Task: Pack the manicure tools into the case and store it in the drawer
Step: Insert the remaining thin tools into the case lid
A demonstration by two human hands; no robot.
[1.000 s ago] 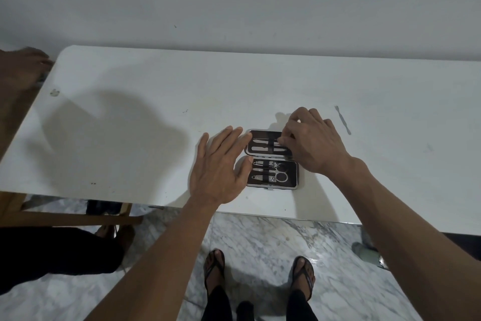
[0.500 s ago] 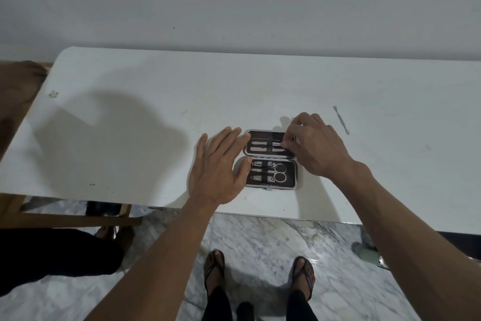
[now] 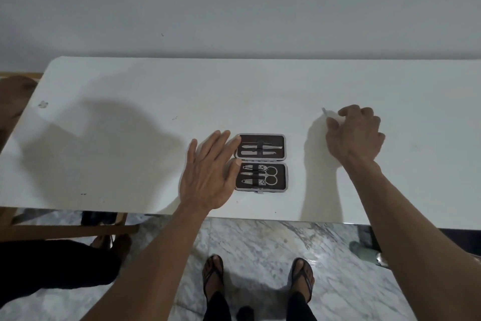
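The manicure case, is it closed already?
No, the manicure case lies open on the table, tools visible in both halves.

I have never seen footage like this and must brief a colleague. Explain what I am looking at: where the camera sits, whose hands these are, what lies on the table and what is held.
There is no machine here. A camera worn on a person's head looks forward and down, so both arms are the wearer's own. On the white table lies an open manicure case with metal tools strapped in both halves, small scissors among them. The left hand lies flat, fingers straight, fingertips at the case's left edge. The right hand is curled over a thin metal tool lying loose on the table; whether it already pinches the tool is unclear.
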